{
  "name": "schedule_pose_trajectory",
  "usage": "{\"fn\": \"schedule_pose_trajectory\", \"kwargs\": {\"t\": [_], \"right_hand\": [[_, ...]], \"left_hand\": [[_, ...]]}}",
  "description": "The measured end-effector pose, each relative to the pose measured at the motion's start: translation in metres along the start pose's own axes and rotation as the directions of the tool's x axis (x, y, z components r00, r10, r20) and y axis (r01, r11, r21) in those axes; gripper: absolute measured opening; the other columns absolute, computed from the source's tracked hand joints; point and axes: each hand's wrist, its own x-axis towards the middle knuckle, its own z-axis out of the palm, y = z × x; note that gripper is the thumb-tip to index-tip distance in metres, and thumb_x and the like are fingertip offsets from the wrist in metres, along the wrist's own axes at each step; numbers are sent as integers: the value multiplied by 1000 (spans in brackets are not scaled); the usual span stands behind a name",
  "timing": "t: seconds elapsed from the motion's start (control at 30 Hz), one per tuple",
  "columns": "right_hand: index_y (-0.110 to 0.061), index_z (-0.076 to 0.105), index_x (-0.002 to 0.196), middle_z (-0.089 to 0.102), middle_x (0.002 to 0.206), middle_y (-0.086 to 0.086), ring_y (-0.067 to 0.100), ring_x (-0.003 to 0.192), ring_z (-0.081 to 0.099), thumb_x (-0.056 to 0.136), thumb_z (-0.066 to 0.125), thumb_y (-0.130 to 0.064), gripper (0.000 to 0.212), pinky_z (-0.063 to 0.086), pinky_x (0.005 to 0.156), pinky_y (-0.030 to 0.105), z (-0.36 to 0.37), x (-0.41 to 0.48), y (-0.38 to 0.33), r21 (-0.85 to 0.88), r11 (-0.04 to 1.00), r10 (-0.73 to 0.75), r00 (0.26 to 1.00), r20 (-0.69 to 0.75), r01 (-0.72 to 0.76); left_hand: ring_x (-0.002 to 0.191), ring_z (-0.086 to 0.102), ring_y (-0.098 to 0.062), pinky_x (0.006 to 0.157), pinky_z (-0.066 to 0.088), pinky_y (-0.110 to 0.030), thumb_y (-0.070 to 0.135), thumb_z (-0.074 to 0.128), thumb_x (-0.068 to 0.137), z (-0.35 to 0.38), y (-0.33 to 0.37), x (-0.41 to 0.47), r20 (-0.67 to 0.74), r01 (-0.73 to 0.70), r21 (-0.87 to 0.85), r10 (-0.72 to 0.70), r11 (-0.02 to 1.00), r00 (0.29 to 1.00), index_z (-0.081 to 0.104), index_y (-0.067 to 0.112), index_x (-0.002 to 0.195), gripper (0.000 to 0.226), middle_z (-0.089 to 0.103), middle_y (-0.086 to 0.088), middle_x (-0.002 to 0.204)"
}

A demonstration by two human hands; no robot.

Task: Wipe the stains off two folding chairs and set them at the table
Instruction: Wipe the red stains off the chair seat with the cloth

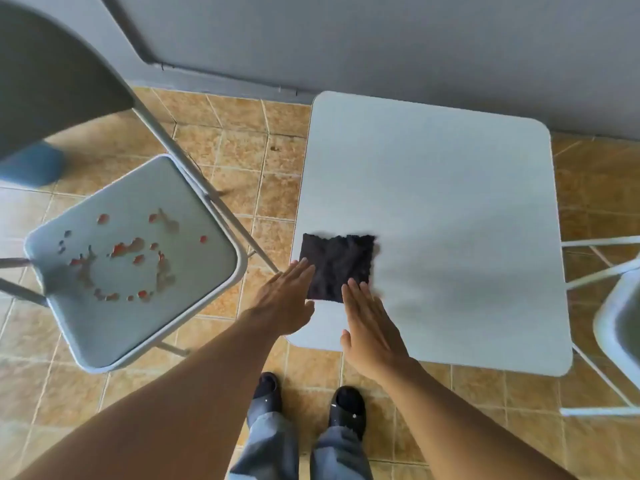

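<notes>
A black cloth (337, 263) lies flat near the front left corner of the pale square table (450, 209). My left hand (284, 299) reaches in with flat, spread fingers whose tips touch the cloth's left edge. My right hand (372, 325) is also flat and open, fingertips resting at the cloth's front right corner. Neither hand grips anything. To the left stands a grey folding chair (104, 317) with red and brown stains (128, 258) spattered over its seat. A second folding chair (620, 320) shows only partly at the right edge.
The floor (242, 140) is tan tile. A grey wall (381, 46) runs behind the table. A blue object (33, 164) sits on the floor behind the left chair. My feet in dark shoes (346, 407) stand just before the table's front edge.
</notes>
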Motion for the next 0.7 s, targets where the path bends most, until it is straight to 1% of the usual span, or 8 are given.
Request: {"fn": "schedule_pose_trajectory", "kwargs": {"t": [0.13,0.23,0.33,0.4,0.47,0.6,0.63,0.7], "right_hand": [[-8,9,157,3,165,8,26,153,3,97,50,-21,73,15,124,41,29,35,4,-10,1000,-23,978,-206,21],[-5,23,154,16,164,10,28,151,17,94,49,-22,67,22,122,41,44,52,9,-42,999,-24,940,-342,10],[-5,31,151,25,161,12,30,147,30,93,43,-25,63,32,117,42,42,64,13,-95,995,-33,918,-396,-5],[-5,34,150,31,159,13,32,143,36,91,48,-25,63,36,114,44,38,68,12,-126,992,-35,915,-402,-17],[-5,37,148,39,154,15,34,137,42,90,53,-25,64,36,114,46,32,72,7,-132,991,-32,908,-417,-26],[-8,40,145,51,134,15,33,119,50,85,61,-34,69,40,107,43,11,77,-7,-102,991,31,894,-447,-86],[-8,41,145,50,133,16,34,120,49,83,63,-36,71,40,107,42,6,79,-9,-89,991,51,892,-450,-102],[-7,37,148,44,144,18,34,135,41,85,65,-37,75,36,113,42,-3,83,-16,-65,995,37,904,-426,-71]], "left_hand": [[147,-12,-18,121,6,-36,30,53,92,27,-21,36,-79,-80,137,91,987,993,3,12,154,82,-15,-5,160],[147,-10,-21,121,5,-36,33,52,89,42,-29,48,-130,-148,200,176,969,976,2,8,153,86,-14,-10,159],[147,11,-28,120,14,-38,25,49,89,49,-36,50,-225,-202,221,251,954,942,18,0,150,72,8,-19,158],[141,28,-33,115,28,-43,19,35,93,50,-40,51,-262,-241,261,309,935,914,33,-5,144,57,26,-24,153],[138,34,-35,112,34,-46,14,28,95,49,-45,54,-247,-262,286,335,922,909,38,-8,141,52,32,-27,149],[136,39,-32,114,27,-42,4,59,90,35,-43,52,-224,-289,319,369,902,902,41,-9,138,52,37,-29,146],[133,43,-30,112,28,-40,5,66,86,29,-40,48,-212,-291,336,373,896,903,45,-9,135,55,43,-28,142],[124,54,-30,105,38,-41,4,78,74,18,-39,36,-207,-301,357,389,884,898,55,-10,124,57,57,-26,128]]}}
